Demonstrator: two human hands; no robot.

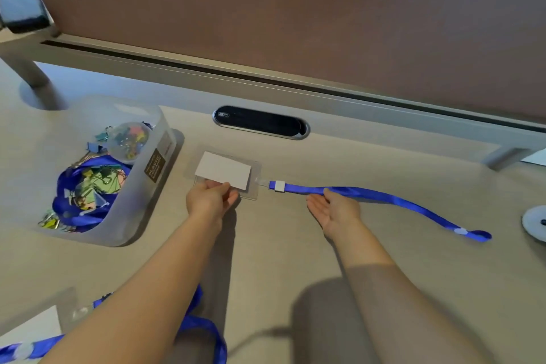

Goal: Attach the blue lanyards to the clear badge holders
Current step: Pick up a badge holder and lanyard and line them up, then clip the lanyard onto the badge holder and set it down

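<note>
A clear badge holder (254, 171) with a white card (223, 170) lies flat on the desk in the middle. A blue lanyard (384, 196) is clipped to its right side and stretches to the right. My left hand (209, 198) pinches the holder's near edge. My right hand (335, 208) lies palm up beside the strap, fingers spread, its fingertips touching the lanyard. Another blue lanyard (204, 325) and a second clear badge holder (68, 309) lie at the near left, partly hidden under my left forearm.
A translucent plastic bin (147, 201) at the left holds more blue lanyards, binder clips and a small round tub of clips. A black cable slot (261, 122) sits behind the holder. A partition panel (295, 9) rises at the back. A white round object (534, 223) is at the right edge.
</note>
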